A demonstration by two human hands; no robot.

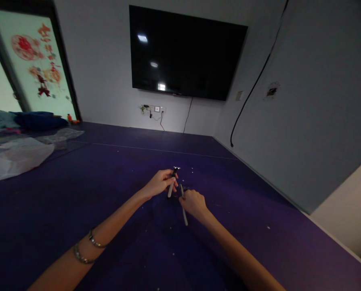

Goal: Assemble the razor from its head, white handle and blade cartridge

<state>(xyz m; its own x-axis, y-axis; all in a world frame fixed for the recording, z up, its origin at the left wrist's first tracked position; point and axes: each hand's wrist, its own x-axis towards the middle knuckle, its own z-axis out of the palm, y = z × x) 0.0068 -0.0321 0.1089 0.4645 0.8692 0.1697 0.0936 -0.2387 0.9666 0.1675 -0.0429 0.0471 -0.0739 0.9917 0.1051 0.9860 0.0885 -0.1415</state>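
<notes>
My left hand is closed around a razor with a pale handle, a black neck and a shiny T-shaped head pointing up and away. Just to its right, my right hand grips a slim pale pen-like stick. One end of the stick rises above the fingers and the other slants down toward me; its kind is unclear. A small dark or clear piece shows behind the right fingers, too small to make out. The two held things are close together but apart, over a dark purple surface.
White specks dot the purple surface. Crumpled clear plastic and a dark blue cloth bundle lie at the far left. A television hangs on the wall, and a black cable dangles at the right.
</notes>
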